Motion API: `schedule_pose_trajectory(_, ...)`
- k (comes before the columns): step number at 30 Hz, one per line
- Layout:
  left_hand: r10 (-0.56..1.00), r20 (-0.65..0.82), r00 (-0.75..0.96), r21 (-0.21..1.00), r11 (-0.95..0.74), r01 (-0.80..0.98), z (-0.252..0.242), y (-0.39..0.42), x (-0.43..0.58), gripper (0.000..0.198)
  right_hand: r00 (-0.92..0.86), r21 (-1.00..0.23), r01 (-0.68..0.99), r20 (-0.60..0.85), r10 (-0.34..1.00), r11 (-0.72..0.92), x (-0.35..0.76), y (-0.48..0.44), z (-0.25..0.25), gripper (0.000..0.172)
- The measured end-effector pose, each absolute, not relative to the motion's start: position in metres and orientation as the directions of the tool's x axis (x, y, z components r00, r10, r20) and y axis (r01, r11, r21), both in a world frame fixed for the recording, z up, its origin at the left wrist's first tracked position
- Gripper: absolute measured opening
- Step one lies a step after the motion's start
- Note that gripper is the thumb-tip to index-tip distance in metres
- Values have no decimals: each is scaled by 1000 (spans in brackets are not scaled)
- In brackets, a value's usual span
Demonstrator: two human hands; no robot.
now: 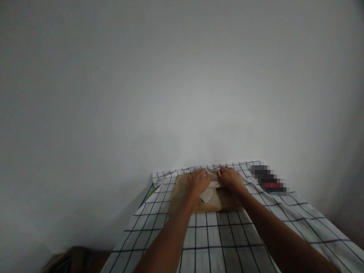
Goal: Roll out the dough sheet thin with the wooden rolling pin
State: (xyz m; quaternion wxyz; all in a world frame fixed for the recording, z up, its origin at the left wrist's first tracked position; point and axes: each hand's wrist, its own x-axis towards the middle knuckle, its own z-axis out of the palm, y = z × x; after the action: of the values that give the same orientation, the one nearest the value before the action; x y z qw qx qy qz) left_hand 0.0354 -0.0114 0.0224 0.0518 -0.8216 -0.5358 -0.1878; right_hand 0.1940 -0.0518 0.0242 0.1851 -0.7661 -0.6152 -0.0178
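Note:
A flat piece of pale dough (206,195) lies on a wooden board (182,201). Across it runs a short stretch of a light-coloured rolling pin (215,184), seen between my two hands. My left hand (199,182) is closed over the pin's left part, knuckles up, near the board's middle. On the right part, my right hand (229,178) is curled the same way. The hands cover both ends of the pin and some of the dough. More of the dough shows just beyond the pin.
A white tablecloth (200,239) with dark checks covers the table, its back edge against a plain wall (182,94). To the right lies a blurred dark and red object (270,180). Something blue and green (148,194) shows under the cloth's left edge. A dark brown object (76,259) stands low at left.

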Motion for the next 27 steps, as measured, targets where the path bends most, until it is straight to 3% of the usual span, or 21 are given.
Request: schedule_pose_trajectory(27,847,419,327,121,-409,905,21,-17,34,33,241,-243,955,310,920,-169,194,-52,21,47)
